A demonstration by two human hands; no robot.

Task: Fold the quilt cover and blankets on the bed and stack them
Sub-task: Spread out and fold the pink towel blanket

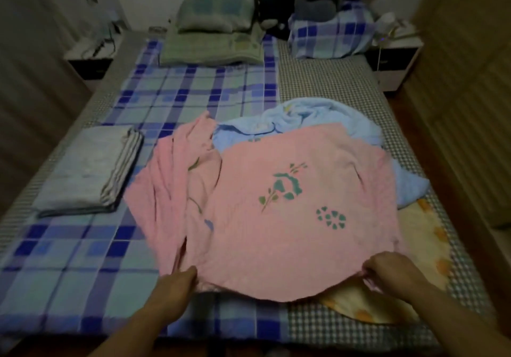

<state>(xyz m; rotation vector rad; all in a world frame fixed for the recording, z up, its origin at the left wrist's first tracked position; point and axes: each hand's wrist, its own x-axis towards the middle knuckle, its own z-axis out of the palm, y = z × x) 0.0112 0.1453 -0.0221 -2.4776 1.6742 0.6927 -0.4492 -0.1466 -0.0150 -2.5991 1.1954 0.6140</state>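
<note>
A pink blanket (276,210) with green flower prints lies spread over the middle of the bed, its left part bunched in folds. My left hand (177,284) grips its near left edge. My right hand (392,271) pinches its near right corner. A crumpled light blue blanket (309,116) lies under and behind the pink one. A yellow-orange blanket (425,248) shows beneath at the right. A folded grey striped cover (91,171) lies flat on the bed's left side.
The bed carries a blue plaid sheet (177,94) and a checked mattress cover (326,80). Green pillows (215,33) and a plaid bundle (331,35) with dark items sit at the head. Nightstands (91,60) flank the bed; a wooden wardrobe stands at right.
</note>
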